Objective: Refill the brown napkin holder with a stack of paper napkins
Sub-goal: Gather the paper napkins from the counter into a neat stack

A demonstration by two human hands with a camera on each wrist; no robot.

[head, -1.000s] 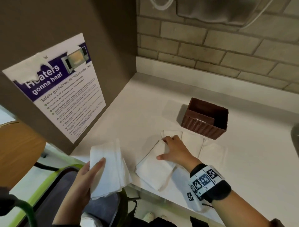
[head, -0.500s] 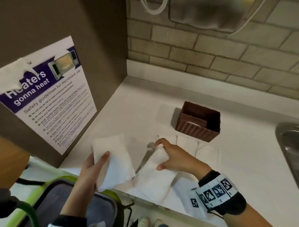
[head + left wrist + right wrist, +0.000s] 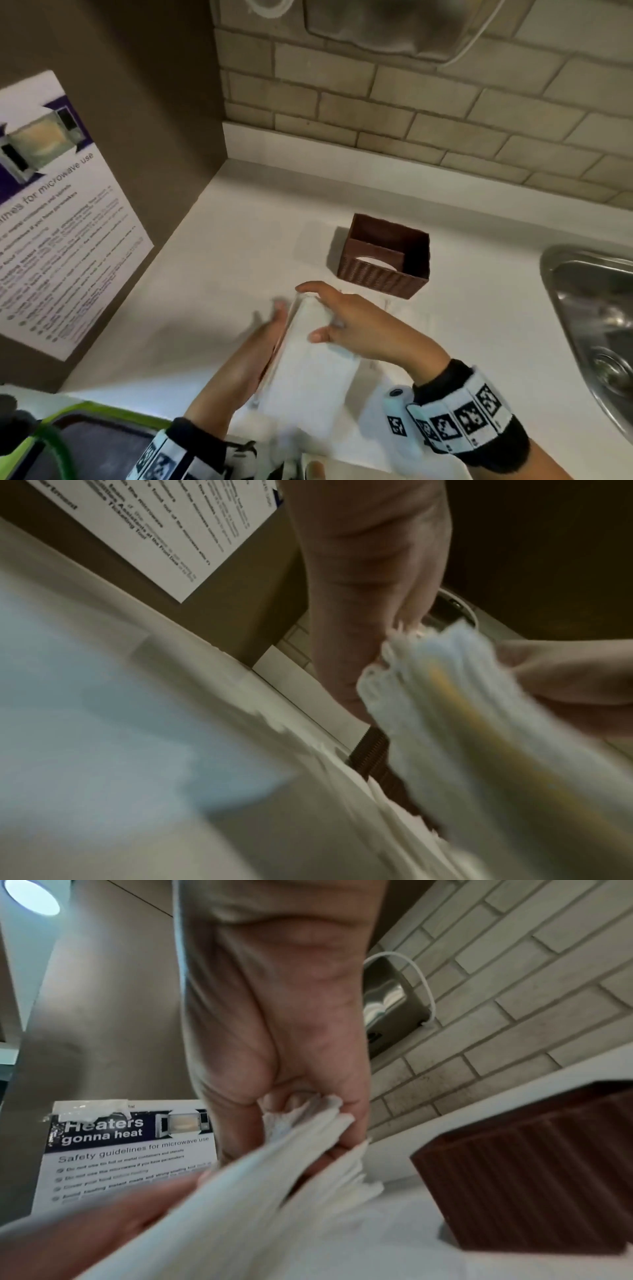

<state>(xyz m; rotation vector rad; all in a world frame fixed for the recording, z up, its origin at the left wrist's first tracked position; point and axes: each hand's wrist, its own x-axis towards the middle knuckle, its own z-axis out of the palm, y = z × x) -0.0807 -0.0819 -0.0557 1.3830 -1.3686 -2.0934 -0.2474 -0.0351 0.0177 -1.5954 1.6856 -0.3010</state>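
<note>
The brown ribbed napkin holder (image 3: 380, 277) (image 3: 531, 1177) stands on the white counter with its top open, and no napkins show inside. Just in front of it, a thick stack of white paper napkins (image 3: 308, 377) (image 3: 462, 723) (image 3: 257, 1191) is held on edge between my hands. My left hand (image 3: 263, 349) (image 3: 359, 601) presses flat against the stack's left face with its fingers straight. My right hand (image 3: 359, 329) (image 3: 291, 1015) grips the stack from the right, index finger curled over the far top corner and thumb on the near face.
A few loose napkins (image 3: 407, 315) lie flat on the counter between the stack and the holder. A steel sink (image 3: 596, 325) sits at the right. A panel with a microwave poster (image 3: 61, 222) closes the left side, and a brick wall (image 3: 411, 113) runs behind.
Each hand held its own pile of napkins flat near the counter's front edge. Both hands have since come together, turning the piles upright into one stack closer to the holder.
</note>
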